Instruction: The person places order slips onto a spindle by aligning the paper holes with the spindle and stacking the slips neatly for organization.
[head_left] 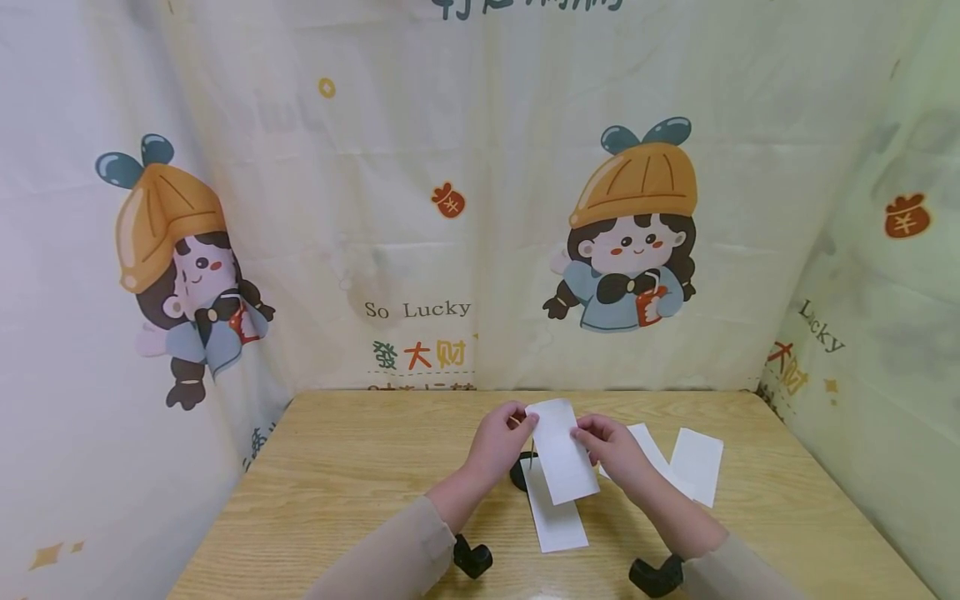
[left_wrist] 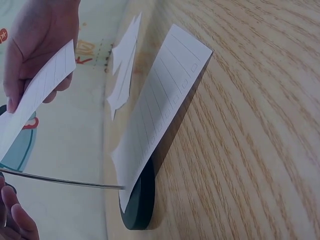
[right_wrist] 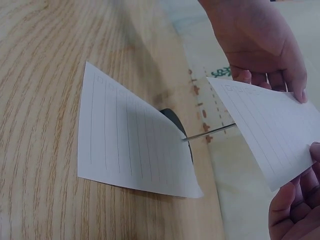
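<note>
Both hands hold a white lined paper slip in the air, tilted, above the table. My left hand pinches its far left corner between thumb and fingers. With thumb and fingertips my right hand grips its right edge. Beneath the slip stands a paper spike: a thin upright metal rod on a round black base. A second lined slip is on the rod near its far end, low over the base. The held slip hides the rod's tip, so I cannot tell whether it is pierced.
More loose white slips lie on the wooden table to the right, partly behind my right forearm. Black wrist mounts jut out by both sleeves. A printed curtain hangs behind the table's far edge.
</note>
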